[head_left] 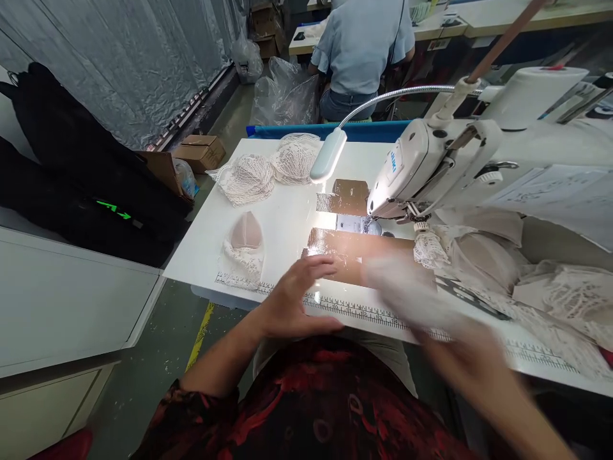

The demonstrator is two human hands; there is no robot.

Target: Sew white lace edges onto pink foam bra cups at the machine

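Note:
My left hand rests at the table's front edge, thumb and fingers spread, with nothing in it. Its fingertips are by the brown tape stuck on the tabletop. My right hand is smeared by motion and grips a pale piece of fabric, too blurred to tell its exact kind. Beyond it stands the white sewing machine, its needle area lit. A single lace bra cup lies left of my left hand. Two lace-covered bra cups sit farther back.
More lace cups and fabric are heaped on the right, beside dark metal scissors or snips. A ruler strip runs along the front edge. The lamp hangs over the table. Another person sits beyond it.

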